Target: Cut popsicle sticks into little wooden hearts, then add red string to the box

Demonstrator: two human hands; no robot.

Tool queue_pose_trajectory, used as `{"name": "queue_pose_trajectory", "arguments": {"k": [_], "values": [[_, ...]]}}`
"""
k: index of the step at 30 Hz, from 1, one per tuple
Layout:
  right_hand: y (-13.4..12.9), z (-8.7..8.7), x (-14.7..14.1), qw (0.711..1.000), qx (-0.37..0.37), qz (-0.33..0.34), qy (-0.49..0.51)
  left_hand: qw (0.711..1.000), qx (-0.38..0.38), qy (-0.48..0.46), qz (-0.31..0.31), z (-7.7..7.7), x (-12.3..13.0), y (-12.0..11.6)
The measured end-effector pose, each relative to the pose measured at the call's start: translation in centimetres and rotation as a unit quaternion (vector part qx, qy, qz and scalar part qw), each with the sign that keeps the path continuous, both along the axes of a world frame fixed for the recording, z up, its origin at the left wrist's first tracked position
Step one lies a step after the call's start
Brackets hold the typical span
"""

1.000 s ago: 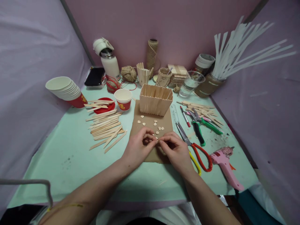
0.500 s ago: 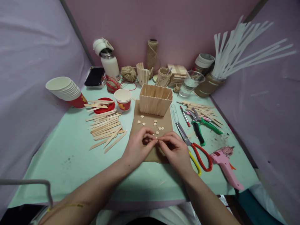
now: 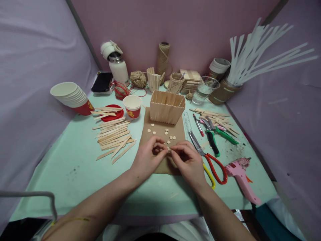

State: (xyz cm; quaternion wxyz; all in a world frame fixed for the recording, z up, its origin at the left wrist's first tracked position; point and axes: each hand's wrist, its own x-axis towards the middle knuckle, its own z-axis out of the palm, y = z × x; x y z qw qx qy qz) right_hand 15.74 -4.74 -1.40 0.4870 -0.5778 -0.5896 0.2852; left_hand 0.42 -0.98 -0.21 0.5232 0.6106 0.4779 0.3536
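My left hand [image 3: 151,155] and my right hand [image 3: 187,160] meet over the lower part of a brown cardboard sheet [image 3: 145,134]. Thumb and fingertips of both pinch one small pale wooden piece [image 3: 169,149], mostly covered by the fingers. Several similar small pieces [image 3: 166,133] lie scattered on the cardboard just beyond my hands. At the cardboard's far end stands a rectangular box of wooden sticks [image 3: 165,113], upright.
Loose wooden sticks [image 3: 114,135] and a paper cup [image 3: 132,108] lie left. On the right are red-handled scissors [image 3: 210,160], green-handled cutters [image 3: 213,134] and a pink glue gun [image 3: 242,177]. Behind stand a white bottle [image 3: 119,70] and a clear cup of water [image 3: 202,93].
Slightly more of the small piece shows between my fingertips. The view has shifted very slightly; both hands remain in nearly the same place.
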Motion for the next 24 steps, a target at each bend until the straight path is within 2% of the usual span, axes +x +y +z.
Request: {"name": "queue_pose_trajectory", "arguments": {"k": [4, 9, 24], "values": [[0.00, -0.23, 0.03, 0.998, -0.020, -0.014, 0.053, 0.998, -0.041, -0.038, 0.003, 0.06, 0.09, 0.28], [-0.06, -0.62, 0.15, 0.983, -0.113, -0.008, 0.142, 0.993, -0.101, -0.063, 0.013, 0.31, 0.06, 0.56], [0.12, -0.11, 0.02, 0.976, -0.162, -0.003, 0.146, 0.990, -0.116, -0.080, 0.011, 0.32, 0.03, 0.58]]}}
